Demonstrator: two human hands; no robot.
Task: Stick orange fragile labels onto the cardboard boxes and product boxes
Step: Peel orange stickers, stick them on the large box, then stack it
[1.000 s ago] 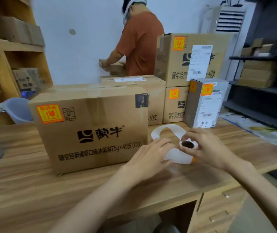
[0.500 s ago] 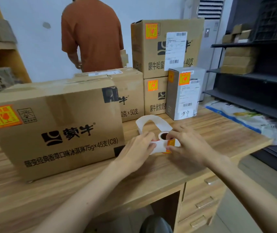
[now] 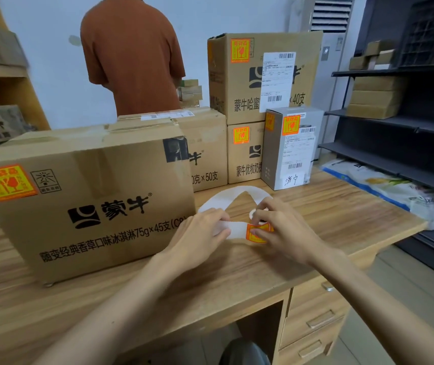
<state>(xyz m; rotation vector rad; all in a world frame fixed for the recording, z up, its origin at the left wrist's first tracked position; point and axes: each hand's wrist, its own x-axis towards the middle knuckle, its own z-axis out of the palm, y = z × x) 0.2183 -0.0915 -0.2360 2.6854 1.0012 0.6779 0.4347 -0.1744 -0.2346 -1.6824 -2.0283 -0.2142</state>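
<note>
Matt brown cardboard boxes (image 3: 86, 204) on a smooth wood-grain desk (image 3: 329, 214).

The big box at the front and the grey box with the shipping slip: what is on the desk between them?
In the head view, the label roll, held by both hands, left hand and right hand, with its empty white backing strip looping behind.

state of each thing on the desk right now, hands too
label roll: partly unwound, held by both hands
left hand: pinching the backing strip
right hand: gripping the roll
front box: taped shut, labelled
grey box: upright, labelled
middle box: no label visible
</note>
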